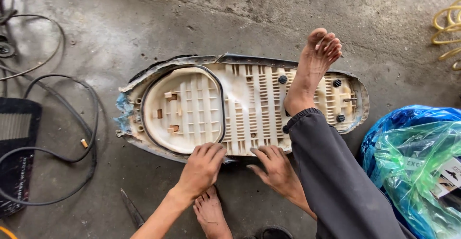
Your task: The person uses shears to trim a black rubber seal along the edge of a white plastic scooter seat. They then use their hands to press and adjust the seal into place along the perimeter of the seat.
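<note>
Seat base: upside down on concrete floor, ribbed underside up.
Left hand: fingers curled together, gripping near edge cover.
Right hand: fingers spread, pressing same edge.
Foot: planted on base.

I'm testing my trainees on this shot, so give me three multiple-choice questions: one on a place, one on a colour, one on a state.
1. Where does the raised foot rest?
A. on the seat base
B. on the plastic bags
C. on the cables

2. What colour is the seat base's ribbed plastic?
A. red
B. cream
C. green

3. How do the left hand and right hand stand?
A. both in the air
B. both at the base's near edge
C. both holding a hammer

Answers: 1 A, the sole presses on the ribs. 2 B, it shows off-white. 3 B, fingers lie on the near rim.
</note>
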